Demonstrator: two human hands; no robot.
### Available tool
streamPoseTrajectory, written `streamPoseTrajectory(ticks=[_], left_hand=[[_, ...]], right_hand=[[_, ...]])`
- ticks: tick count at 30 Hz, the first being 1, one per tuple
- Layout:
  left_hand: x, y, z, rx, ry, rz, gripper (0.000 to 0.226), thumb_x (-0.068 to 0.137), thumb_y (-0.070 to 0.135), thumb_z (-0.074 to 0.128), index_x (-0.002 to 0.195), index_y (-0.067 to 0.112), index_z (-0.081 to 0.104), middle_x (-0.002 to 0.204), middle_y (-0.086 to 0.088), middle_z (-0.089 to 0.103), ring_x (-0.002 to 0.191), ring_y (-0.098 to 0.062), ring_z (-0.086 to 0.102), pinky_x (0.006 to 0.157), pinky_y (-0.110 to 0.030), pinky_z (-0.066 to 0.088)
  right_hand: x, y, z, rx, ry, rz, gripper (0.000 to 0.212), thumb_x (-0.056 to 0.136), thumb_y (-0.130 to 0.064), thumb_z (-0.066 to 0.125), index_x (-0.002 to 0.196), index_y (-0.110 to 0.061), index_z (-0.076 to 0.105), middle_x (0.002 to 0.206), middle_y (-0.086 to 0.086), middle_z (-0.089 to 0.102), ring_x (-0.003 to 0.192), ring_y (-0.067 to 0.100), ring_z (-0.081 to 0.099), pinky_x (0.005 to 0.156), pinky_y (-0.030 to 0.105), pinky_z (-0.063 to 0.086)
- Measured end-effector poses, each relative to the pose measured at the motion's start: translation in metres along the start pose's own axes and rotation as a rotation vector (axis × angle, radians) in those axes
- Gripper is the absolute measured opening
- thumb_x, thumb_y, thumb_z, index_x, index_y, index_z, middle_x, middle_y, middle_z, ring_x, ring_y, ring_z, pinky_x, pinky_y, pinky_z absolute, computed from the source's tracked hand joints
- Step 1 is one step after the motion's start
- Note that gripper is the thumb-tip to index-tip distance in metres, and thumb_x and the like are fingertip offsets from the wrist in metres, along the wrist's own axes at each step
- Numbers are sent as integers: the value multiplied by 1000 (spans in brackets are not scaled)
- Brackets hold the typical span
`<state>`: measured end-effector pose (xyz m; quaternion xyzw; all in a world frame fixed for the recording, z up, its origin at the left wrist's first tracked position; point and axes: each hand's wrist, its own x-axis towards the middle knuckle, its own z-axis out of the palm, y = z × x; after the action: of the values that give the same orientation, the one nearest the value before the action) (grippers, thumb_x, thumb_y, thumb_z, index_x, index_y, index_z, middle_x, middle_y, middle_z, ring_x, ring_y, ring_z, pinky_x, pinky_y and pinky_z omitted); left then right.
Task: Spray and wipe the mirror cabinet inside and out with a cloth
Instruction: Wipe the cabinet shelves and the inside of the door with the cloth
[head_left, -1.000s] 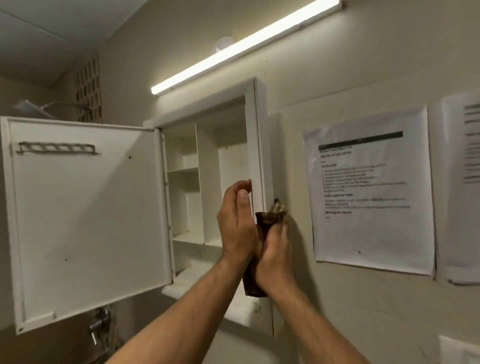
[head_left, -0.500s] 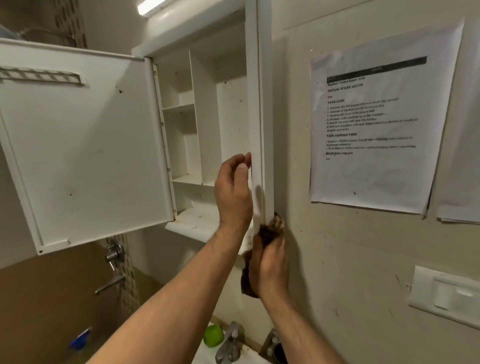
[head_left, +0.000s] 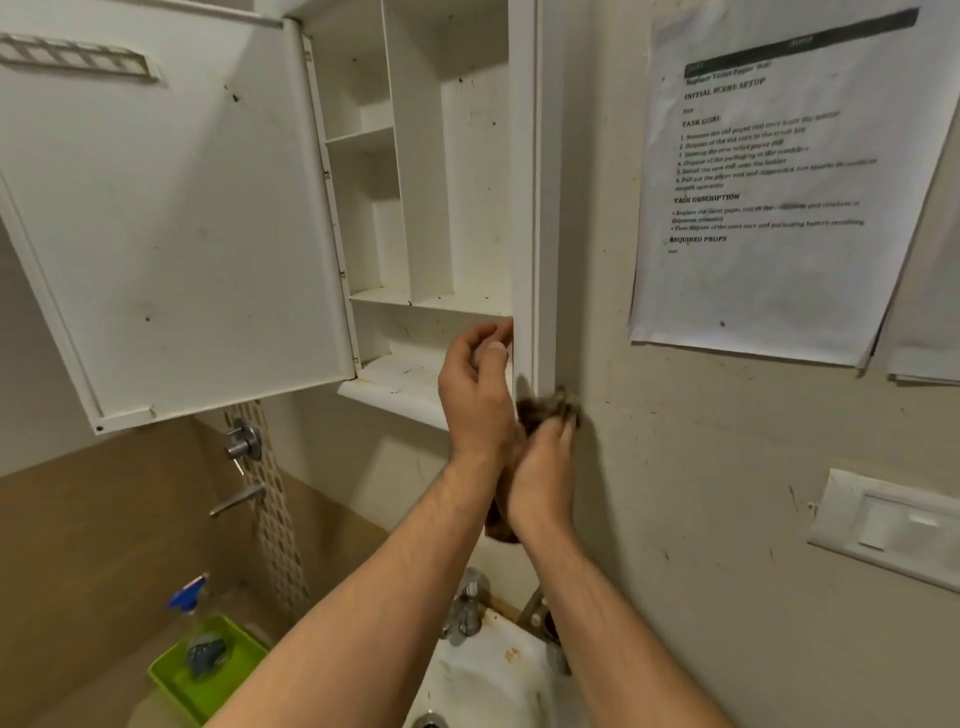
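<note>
My right hand (head_left: 540, 467) grips the brown cloth (head_left: 545, 408) and presses it against the lower right outer corner of the mirror cabinet (head_left: 524, 208) — its door (head_left: 182, 208) hangs open to the left. My left hand (head_left: 475, 400) curls its fingers round the cabinet's right front edge, just above the cloth.

- Printed sheet (head_left: 769, 197) hanging on the beige wall, just beside a second sheet (head_left: 930, 312).
- White switch plate (head_left: 888, 530) sitting lower on the same wall.
- Chrome tap (head_left: 465, 608) standing over a stained basin (head_left: 483, 675).
- Green tray (head_left: 234, 670) lying at lower left.
</note>
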<state>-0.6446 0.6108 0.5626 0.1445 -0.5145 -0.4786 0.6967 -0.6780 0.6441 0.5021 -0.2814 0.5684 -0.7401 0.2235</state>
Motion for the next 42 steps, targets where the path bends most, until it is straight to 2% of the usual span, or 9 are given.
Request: streamPoseTrajectory(ticks=[3, 8, 14, 19, 22, 25, 31, 35, 42], left_hand=[[5, -1, -12, 28, -61, -51, 30, 96, 17, 51, 120, 4, 61, 117, -8, 75, 114, -17, 70, 104, -38, 54], [3, -13, -40, 349, -180, 1, 23, 100, 16, 55, 122, 18, 63, 115, 4, 75, 112, -8, 69, 103, -37, 55], [-5, -41, -93, 637, -241, 96, 27, 102, 26, 54, 128, 26, 61, 118, 17, 70, 115, 1, 63, 98, -26, 54], [6, -48, -125, 667, -160, 129, 28, 103, 28, 50, 127, 23, 62, 119, 16, 69, 115, -1, 63, 97, -25, 54], [15, -48, -129, 675, -153, 165, 31, 104, 28, 50, 131, 20, 60, 124, 12, 67, 119, -2, 60, 101, -30, 53], [32, -48, -130, 643, -191, 203, 33, 102, 23, 50, 133, 15, 58, 127, 4, 64, 120, -9, 58, 103, -40, 52], [57, -51, -137, 574, -325, 327, 28, 99, 14, 53, 126, 14, 59, 120, 4, 61, 115, -13, 57, 96, -42, 52], [80, -48, -135, 546, -442, 412, 31, 97, 16, 53, 128, 13, 57, 126, 4, 57, 120, -12, 53, 99, -41, 48], [168, 22, -87, 599, -541, 745, 44, 92, 15, 62, 135, 4, 54, 148, -13, 46, 135, -28, 45, 112, -42, 40]], right_hand=[[9, 0, 7, -119, 20, -166, 37, 105, -51, 30, 141, -56, 40, 118, -10, 67, 98, 14, 68, 79, 44, 58], [-17, 94, -16, -624, -144, -175, 29, 108, -22, 43, 135, -15, 51, 119, 6, 66, 99, 26, 68, 85, 44, 58], [-40, 83, 5, -281, -13, -44, 25, 106, -14, 47, 97, -34, 58, 93, -12, 68, 85, 10, 67, 62, 9, 45], [-45, 21, 15, 216, 29, 60, 19, 108, -23, 49, 102, -28, 66, 97, 0, 74, 97, 22, 73, 81, 35, 59], [-45, -13, 16, 382, 46, -289, 21, 104, -30, 55, 117, -40, 69, 111, -10, 75, 107, 13, 72, 90, 31, 60], [-48, -13, 27, 131, 93, -810, 47, 102, -26, 61, 144, -40, 44, 135, -14, 62, 118, 2, 62, 96, 18, 52], [-40, 4, 73, 79, 296, -476, 71, 99, 11, 39, 140, -45, 52, 143, -17, 58, 131, 1, 55, 113, 38, 48], [-30, -41, 93, 132, 323, -768, 68, 94, 10, 36, 143, -34, 51, 115, -26, 71, 103, -3, 69, 86, 16, 57], [27, -157, 137, -543, 269, -1072, 59, 97, -3, 42, 155, -13, 42, 145, 9, 47, 135, 18, 44, 117, 37, 39]])
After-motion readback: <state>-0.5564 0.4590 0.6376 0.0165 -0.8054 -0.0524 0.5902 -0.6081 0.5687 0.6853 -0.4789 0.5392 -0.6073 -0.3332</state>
